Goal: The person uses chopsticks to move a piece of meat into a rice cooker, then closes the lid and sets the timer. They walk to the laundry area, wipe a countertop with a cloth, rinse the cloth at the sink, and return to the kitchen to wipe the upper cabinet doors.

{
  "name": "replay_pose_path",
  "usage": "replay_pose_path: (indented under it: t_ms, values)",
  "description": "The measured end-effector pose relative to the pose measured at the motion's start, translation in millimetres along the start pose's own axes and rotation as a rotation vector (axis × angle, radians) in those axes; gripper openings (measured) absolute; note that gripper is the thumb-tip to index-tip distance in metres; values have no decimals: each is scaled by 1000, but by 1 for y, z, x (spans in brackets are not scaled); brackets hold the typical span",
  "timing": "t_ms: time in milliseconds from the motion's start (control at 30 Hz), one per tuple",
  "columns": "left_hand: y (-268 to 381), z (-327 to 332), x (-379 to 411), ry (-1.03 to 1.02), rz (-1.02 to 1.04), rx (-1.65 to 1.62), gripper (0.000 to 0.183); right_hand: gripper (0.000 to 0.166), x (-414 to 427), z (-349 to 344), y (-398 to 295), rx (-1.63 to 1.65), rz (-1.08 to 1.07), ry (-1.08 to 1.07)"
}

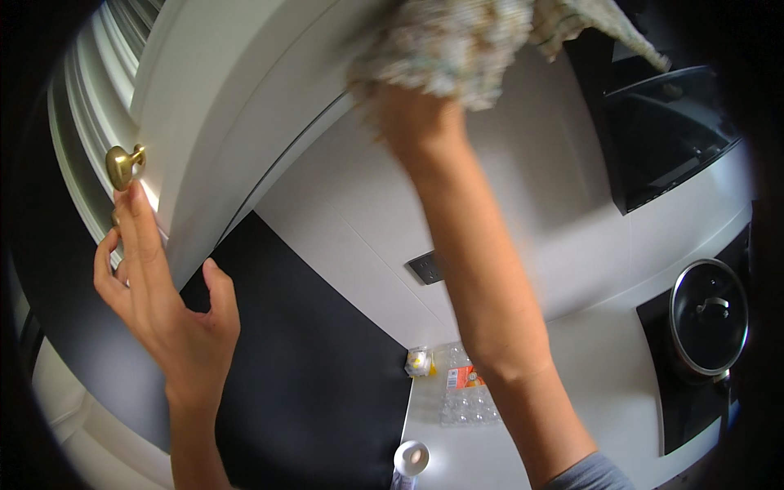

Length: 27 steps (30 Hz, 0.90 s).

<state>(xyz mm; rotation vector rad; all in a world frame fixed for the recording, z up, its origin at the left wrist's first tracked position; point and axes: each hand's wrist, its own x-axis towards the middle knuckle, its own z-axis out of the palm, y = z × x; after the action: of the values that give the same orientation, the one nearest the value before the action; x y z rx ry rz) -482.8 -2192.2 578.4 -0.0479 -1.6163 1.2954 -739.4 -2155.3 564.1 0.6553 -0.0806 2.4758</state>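
Note:
My left hand (165,288) is raised to a white cabinet door (184,135), thumb spread apart from the fingers. Its fingertips reach just under a round brass knob (124,164) and appear to rest on the cabinet; whether they touch the knob itself I cannot tell. A second brass knob (115,218) shows partly behind the fingers. Higher up, a patterned, frilly-edged cloth (453,52) covers my right hand (422,113), blurred, at the cabinet's underside. One end of the cloth trails off to the right. The fingers inside the cloth are hidden.
A dark range hood (667,135) juts out at right above a lidded pan (709,317) on a black cooktop (658,343). Below my right arm lie a clear plastic egg carton (468,407), a small packet (419,361) and a white bowl (411,458) holding an egg. A black socket (424,268) is on the wall.

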Motion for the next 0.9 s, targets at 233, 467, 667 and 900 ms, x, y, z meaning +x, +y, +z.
replay_pose_path:
  t_ms: [233, 467, 667, 900]
  values:
    - [3, -4, 0, -38, -28, -33, 82, 43, -159, 66, -7, -249, -101, -308]
    - [3, -2, -8, -72, -72, -24, 91, 38, -121, 6, 1, 137, 110, -301]
    - [-2, 7, -15, -37, -81, 15, 94, 49, 33, -38, 47, 92, 37, 32]
    - [-8, 9, -15, -49, -12, 92, 90, 62, 96, -31, 43, 479, 260, 123]
